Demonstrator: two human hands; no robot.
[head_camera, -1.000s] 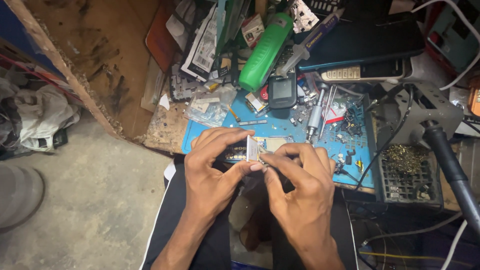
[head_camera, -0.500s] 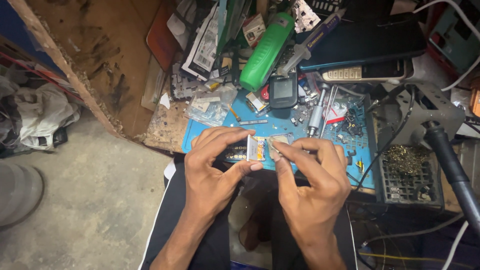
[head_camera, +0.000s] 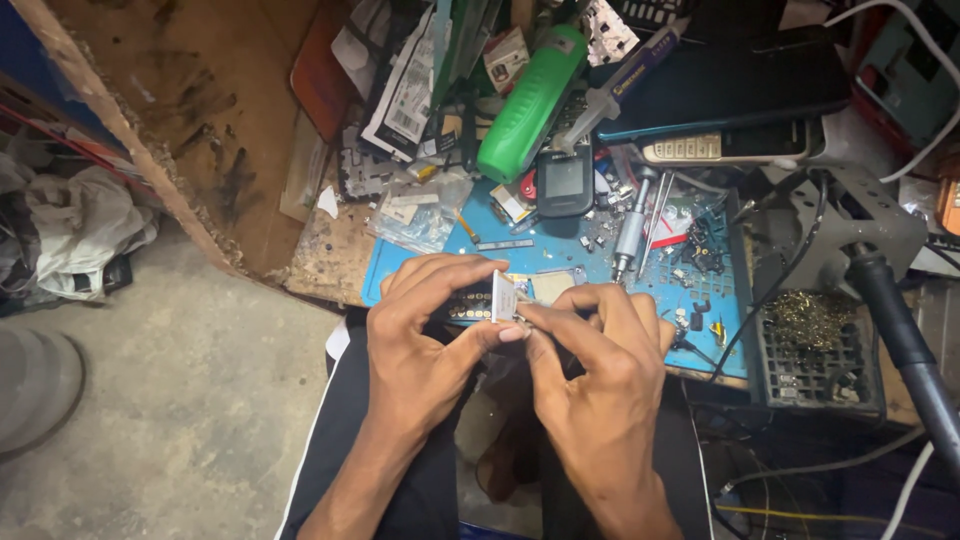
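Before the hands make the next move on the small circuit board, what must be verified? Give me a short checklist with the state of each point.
1. Left hand grips the small circuit board between its fingers: ok.
2. Right hand touches the board's edge with its fingertips: ok.
3. Tool in the right hand: cannot tell, hidden by the fingers.
4. Board held over the blue work mat, so a dropped part lands there: ok.
5. Mat free of clutter: not ok, loose small parts and a screwdriver lie on it.

Left hand (head_camera: 425, 335) and right hand (head_camera: 600, 370) pinch a small circuit board (head_camera: 487, 298) over the blue mat (head_camera: 560, 250).
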